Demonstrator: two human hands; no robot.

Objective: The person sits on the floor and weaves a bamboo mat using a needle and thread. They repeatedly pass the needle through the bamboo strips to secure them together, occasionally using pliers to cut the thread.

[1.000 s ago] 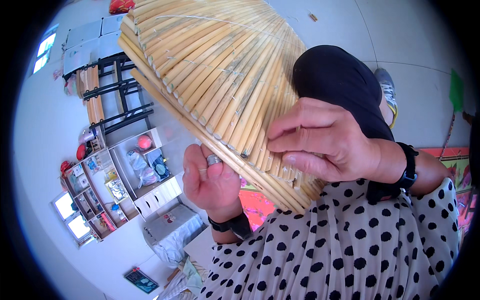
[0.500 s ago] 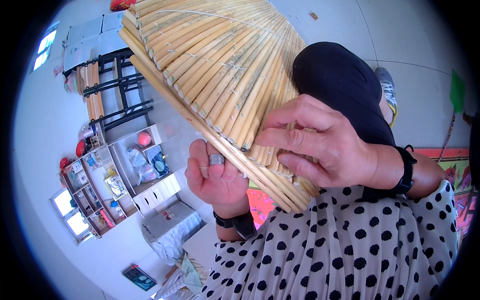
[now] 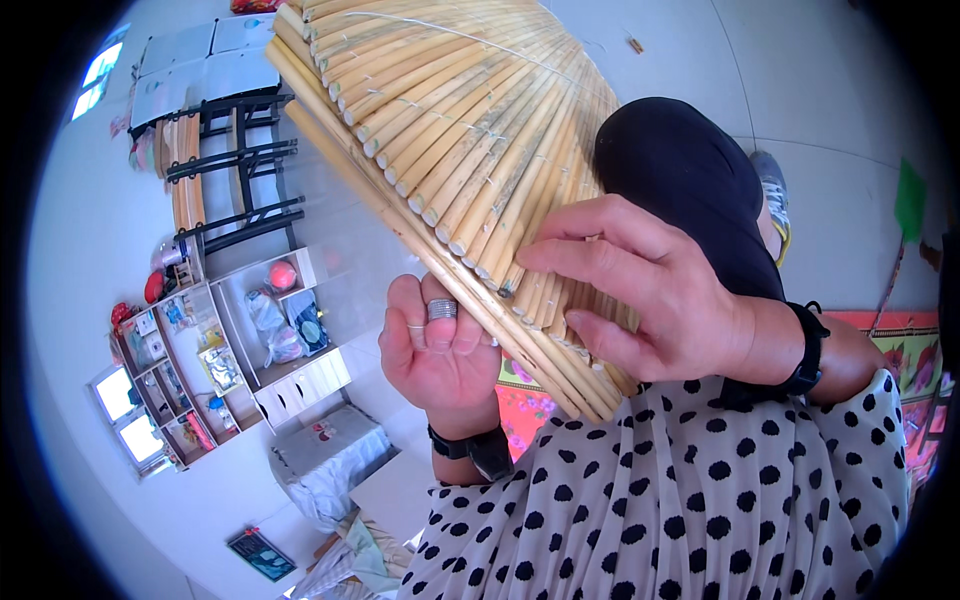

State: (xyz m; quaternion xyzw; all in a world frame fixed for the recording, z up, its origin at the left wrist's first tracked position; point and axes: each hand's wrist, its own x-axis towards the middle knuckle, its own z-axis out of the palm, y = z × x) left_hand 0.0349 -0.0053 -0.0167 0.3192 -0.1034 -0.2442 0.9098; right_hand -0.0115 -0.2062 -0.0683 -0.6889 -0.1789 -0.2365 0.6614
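Touching a tan mat of round bound sticks, the right hand spreads thumb from fingers; the ringed left hand curls its fingers at the edge, grip unclear.

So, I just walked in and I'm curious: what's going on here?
A person is handling a mat of pale sticks bound with white thread. The right-hand grip is at the sticks near one edge, thumb and forefinger apart. The left-hand grip curls beside the mat's edge; its hold is unclear. The mat slants beside a dark-clad knee.
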